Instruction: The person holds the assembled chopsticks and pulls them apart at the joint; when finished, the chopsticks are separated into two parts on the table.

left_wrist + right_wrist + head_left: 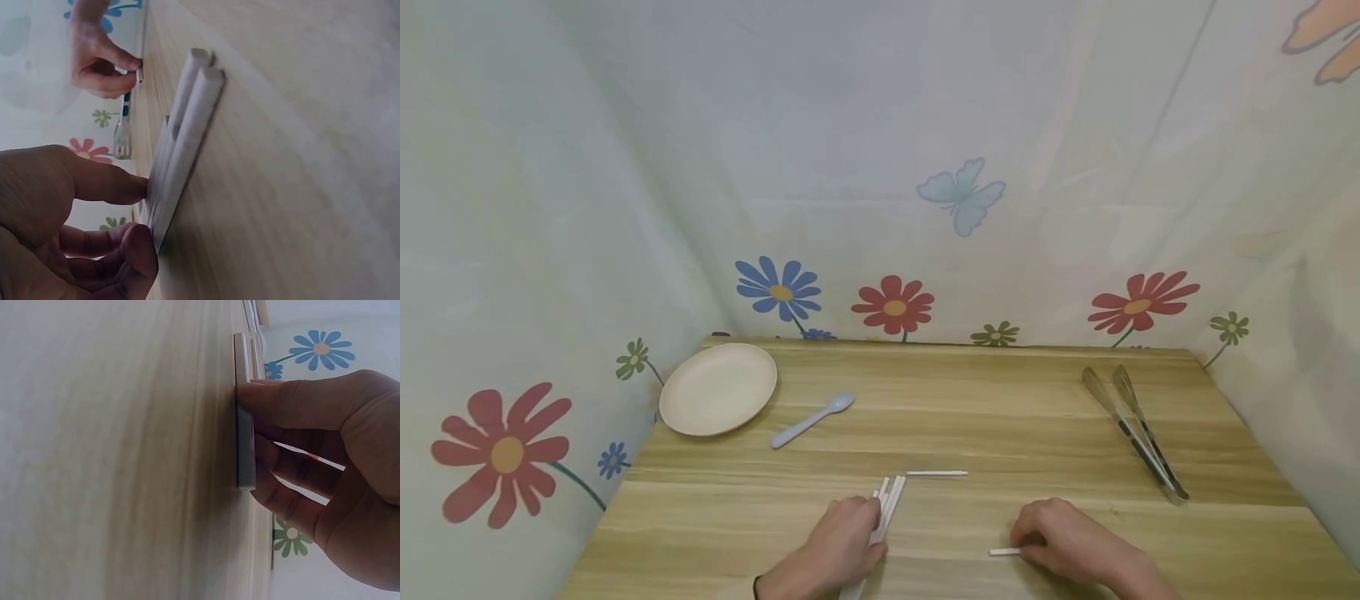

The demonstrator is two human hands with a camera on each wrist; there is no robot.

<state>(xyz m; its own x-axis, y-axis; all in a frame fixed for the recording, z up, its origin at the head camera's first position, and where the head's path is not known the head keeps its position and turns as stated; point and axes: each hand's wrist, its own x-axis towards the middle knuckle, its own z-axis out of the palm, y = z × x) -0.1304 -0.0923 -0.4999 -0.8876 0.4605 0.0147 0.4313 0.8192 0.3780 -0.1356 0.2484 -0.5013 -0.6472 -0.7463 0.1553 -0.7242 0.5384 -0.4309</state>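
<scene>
My left hand (846, 537) grips a bundle of several white sticks (891, 504) low over the wooden table, fingers on one side and thumb on the other. In the left wrist view the sticks (190, 131) lie side by side with uneven ends. To the right, my right hand (1063, 537) pinches one short white stick (1003, 552) close to the tabletop. Its thumb presses the stick (245, 447) in the right wrist view, with fingertips behind. Another white stick (937, 473) lies crosswise on the table, just beyond the bundle's far end.
A round cream plate (718, 390) sits at the table's back left. Beside it lies a pale grey-blue spoon (812, 421). Metal tongs (1138, 437) with dark handles lie on the right. A floral curtain (850, 167) borders the table (970, 400) at the back and sides.
</scene>
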